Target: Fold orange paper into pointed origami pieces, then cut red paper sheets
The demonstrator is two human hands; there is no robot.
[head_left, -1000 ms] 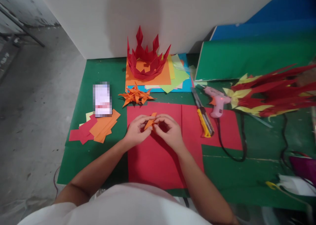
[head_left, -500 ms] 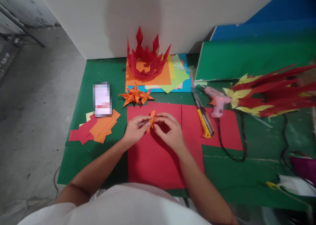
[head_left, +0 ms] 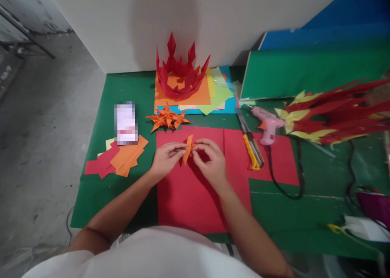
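Note:
Between my fingertips is a small folded piece of orange paper, held above a large red paper sheet. My left hand pinches its left side, and my right hand pinches it from the right; the fingers partly cover it. Just beyond my hands lies a cluster of folded orange paper stars. Farther back, a red folded-paper crown stands on a stack of coloured sheets.
On the left are a blurred-out phone and loose paper pieces. To the right lie a yellow-handled utility knife, a pink glue gun with a black cord, and red and yellow paper strips. A green board leans behind.
The orange paper has turned slightly between my fingers, showing a broader flat face. My right fingers have shifted a little to the right. Everything else stays put.

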